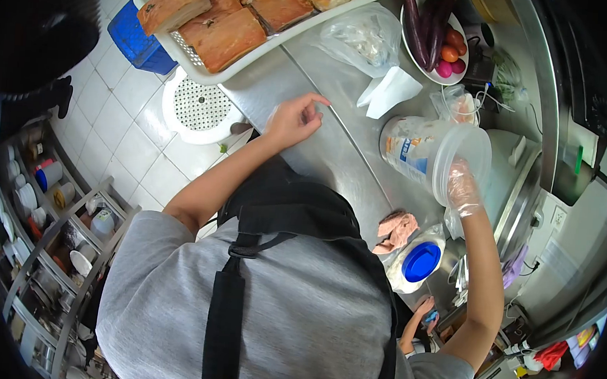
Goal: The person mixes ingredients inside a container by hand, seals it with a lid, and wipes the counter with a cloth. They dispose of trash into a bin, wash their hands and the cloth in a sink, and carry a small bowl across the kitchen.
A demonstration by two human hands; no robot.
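My left hand hovers at the metal counter's near edge, holding nothing. Its fingers are loosely bent, with thumb and index finger apart. My right hand, in a thin clear plastic glove, reaches into the mouth of a large clear plastic tub. The tub lies tilted, its wide rim towards my right arm and a blue-and-white label on its side. My right fingers are partly hidden inside, so I cannot make out whether they grip anything. Close to that arm lie a pinkish crumpled cloth-like piece and a blue-lidded container.
A white basket of browned meat slabs stands at the counter's far left. Beyond the tub are a plastic bag, white paper and a plate with eggplants. A white stool is left. Another person's hand shows lower right.
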